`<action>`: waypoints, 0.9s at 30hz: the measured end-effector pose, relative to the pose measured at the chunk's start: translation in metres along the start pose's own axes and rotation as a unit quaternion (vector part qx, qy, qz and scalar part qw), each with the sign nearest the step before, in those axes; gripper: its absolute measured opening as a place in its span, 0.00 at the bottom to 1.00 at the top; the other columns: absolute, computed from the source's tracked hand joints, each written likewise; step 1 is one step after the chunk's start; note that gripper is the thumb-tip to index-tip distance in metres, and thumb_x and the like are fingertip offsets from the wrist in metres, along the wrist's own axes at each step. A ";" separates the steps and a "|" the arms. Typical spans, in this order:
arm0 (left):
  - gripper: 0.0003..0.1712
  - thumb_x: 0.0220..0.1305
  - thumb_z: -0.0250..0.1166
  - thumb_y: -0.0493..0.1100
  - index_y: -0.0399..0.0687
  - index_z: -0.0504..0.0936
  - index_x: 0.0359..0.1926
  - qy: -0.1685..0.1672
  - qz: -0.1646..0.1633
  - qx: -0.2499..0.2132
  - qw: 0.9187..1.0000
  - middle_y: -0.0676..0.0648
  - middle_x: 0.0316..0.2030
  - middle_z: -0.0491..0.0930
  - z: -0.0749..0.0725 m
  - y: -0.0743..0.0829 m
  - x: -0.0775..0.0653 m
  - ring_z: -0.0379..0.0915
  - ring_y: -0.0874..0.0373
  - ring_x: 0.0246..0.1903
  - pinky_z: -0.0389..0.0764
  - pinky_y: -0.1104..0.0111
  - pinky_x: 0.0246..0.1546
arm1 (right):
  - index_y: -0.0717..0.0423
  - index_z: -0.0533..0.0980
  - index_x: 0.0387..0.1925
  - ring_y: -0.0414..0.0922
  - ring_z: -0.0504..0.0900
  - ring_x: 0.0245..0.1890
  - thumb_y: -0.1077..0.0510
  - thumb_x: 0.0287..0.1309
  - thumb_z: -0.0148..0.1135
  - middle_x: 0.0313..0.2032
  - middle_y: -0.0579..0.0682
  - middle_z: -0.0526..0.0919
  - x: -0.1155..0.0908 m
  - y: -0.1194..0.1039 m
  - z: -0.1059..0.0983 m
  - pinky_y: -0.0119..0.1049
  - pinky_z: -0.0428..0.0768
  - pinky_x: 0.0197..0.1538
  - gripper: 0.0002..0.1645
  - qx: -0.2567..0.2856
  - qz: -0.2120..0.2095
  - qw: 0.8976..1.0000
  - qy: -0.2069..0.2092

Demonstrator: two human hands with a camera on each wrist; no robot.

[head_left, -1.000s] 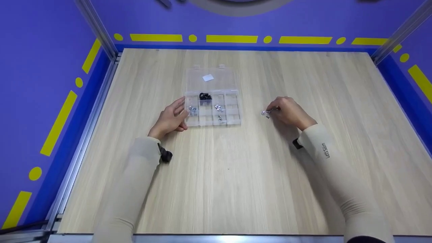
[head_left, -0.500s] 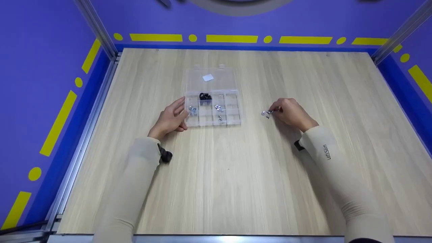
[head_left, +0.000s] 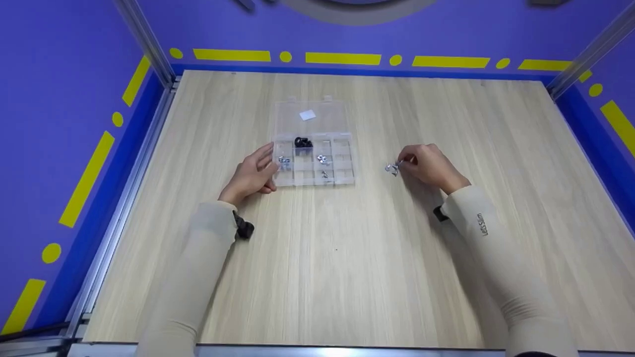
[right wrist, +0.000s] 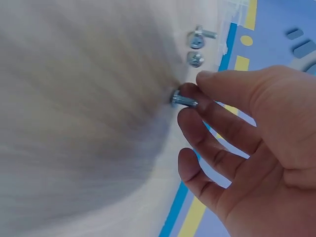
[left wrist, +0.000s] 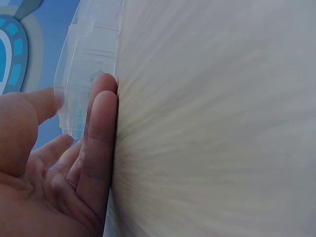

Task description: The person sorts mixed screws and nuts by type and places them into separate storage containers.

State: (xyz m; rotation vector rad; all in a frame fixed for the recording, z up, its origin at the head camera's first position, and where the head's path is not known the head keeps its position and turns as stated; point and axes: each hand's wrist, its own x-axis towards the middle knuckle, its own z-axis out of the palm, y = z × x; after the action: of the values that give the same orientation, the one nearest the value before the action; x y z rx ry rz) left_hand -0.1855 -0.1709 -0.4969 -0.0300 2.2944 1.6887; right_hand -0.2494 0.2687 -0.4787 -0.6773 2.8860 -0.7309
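Pinching a small silver bolt (right wrist: 183, 100) between thumb and fingertips, the right hand (head_left: 430, 166) rested on the wooden worktop (head_left: 347, 258), right of its middle and well in from the right edge. Its other fingers were loosely curled. Two more loose silver bolts (right wrist: 196, 47) lay on the worktop just beyond the pinched one, apart from it; in the head view these pieces showed only as a small glinting cluster at the fingertips.

The left hand (head_left: 252, 172) lay on its side, left of the worktop's middle, with its fingers straight and pressed against the left wall of a clear plastic organiser box (head_left: 313, 161), gripping nothing. The box sat nearer the far edge than the near one, its lid (head_left: 310, 118) folded back flat toward the far edge with a white label on it. One compartment in the far row held black pieces (head_left: 301, 142); a few others held small silver hardware (head_left: 322, 159).
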 end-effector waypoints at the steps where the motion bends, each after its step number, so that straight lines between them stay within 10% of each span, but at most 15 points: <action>1: 0.38 0.79 0.58 0.44 0.58 0.53 0.82 -0.001 0.000 0.000 1.000 0.46 0.76 0.64 0.000 0.000 0.000 0.80 0.54 0.21 0.84 0.69 0.20 | 0.60 0.86 0.39 0.49 0.84 0.36 0.67 0.64 0.67 0.36 0.54 0.88 0.001 -0.001 -0.001 0.44 0.81 0.39 0.04 0.002 0.001 1.000 0.003; 27: 0.38 0.78 0.58 0.44 0.58 0.54 0.82 0.003 0.002 -0.009 1.000 0.45 0.76 0.63 -0.001 -0.001 0.000 0.80 0.55 0.21 0.83 0.70 0.19 | 0.61 0.87 0.46 0.49 0.85 0.41 0.70 0.67 0.64 0.44 0.55 0.88 0.046 -0.083 -0.002 0.44 0.86 0.47 0.10 -0.019 -0.128 0.992 0.000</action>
State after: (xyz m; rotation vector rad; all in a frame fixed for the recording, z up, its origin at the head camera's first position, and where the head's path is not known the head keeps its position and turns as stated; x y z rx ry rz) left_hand -0.1859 -0.1719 -0.4972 -0.0347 2.2844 1.7131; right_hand -0.2586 0.1840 -0.4373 -1.0675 2.8511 -0.7018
